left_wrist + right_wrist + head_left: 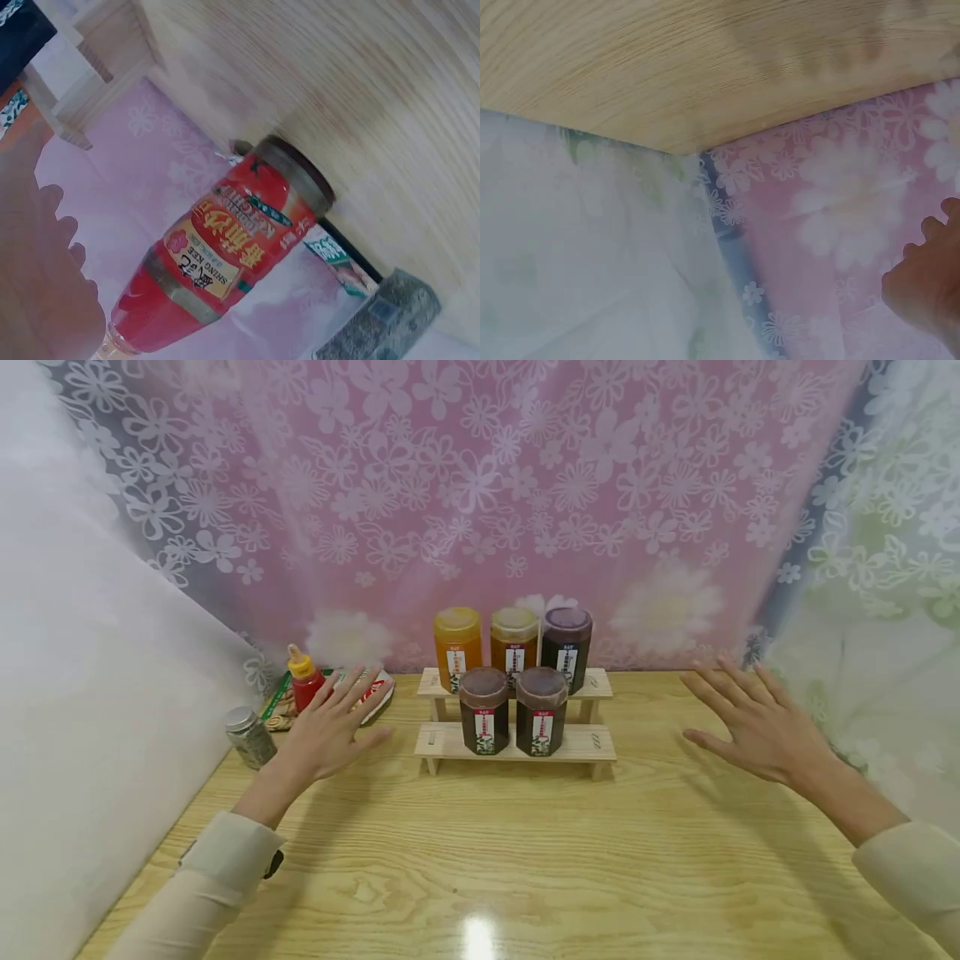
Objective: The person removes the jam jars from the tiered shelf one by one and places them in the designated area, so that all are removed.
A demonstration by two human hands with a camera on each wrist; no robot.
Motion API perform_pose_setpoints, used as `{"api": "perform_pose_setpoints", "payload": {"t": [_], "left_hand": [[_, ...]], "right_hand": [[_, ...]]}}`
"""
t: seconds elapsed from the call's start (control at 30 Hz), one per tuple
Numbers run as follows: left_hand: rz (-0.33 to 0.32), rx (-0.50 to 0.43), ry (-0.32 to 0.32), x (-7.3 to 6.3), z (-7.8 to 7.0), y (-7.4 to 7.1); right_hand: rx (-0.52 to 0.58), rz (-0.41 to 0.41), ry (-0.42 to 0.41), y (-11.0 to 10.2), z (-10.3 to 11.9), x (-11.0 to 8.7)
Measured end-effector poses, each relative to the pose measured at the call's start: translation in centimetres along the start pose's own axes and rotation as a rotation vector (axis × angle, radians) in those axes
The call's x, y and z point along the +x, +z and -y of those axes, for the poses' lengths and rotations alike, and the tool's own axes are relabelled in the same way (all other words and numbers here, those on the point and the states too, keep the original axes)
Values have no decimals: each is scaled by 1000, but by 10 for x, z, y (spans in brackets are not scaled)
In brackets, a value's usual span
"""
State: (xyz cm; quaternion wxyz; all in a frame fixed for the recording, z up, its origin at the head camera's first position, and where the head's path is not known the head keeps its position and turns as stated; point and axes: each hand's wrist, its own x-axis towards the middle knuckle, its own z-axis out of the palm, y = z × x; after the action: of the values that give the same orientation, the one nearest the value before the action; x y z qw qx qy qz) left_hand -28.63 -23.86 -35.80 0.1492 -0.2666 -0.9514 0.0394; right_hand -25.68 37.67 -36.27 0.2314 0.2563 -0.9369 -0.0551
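Note:
My left hand [326, 737] is held over the left side of the table with its fingers spread and nothing in its grasp. Behind it in the head view stands a red ketchup bottle [306, 683] with a yellow cap; the left wrist view shows the bottle's label [217, 236] up close. A glass jar of dried herbs [251, 739] with a silver lid stands left of that hand. Over the right side of the table, my right hand [757, 727] is likewise spread and holds nothing. Between the hands, several jars, among them a dark jar [542, 714], sit on a two-step wooden rack [435, 743].
On the upper step are an orange jar [457, 647], an amber jar [514, 631] and a dark purple-lidded jar [567, 647]. A flat printed packet [382, 689] lies by the ketchup. Pink flowered cloth [480, 510] hangs behind the table [480, 852], with pale cloth at both sides.

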Motion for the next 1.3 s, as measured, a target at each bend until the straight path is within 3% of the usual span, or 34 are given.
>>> {"api": "perform_pose_setpoints", "payload": {"t": [0.13,0.3,0.43,0.67,0.9,1.3], "left_hand": [[0,-120,-32,2,-3,3],[15,-392,-74,5,-11,8],[37,-601,-87,9,-19,15],[110,-806,-134,13,-34,23],[215,-986,-230,16,-47,27],[283,-1290,-381,19,-52,42]], "right_hand": [[189,48,52,-4,11,5],[588,122,127,-12,40,16],[787,220,200,-16,64,25],[985,273,254,-9,88,39],[1244,232,276,2,106,56],[1481,180,332,13,131,83]]}}
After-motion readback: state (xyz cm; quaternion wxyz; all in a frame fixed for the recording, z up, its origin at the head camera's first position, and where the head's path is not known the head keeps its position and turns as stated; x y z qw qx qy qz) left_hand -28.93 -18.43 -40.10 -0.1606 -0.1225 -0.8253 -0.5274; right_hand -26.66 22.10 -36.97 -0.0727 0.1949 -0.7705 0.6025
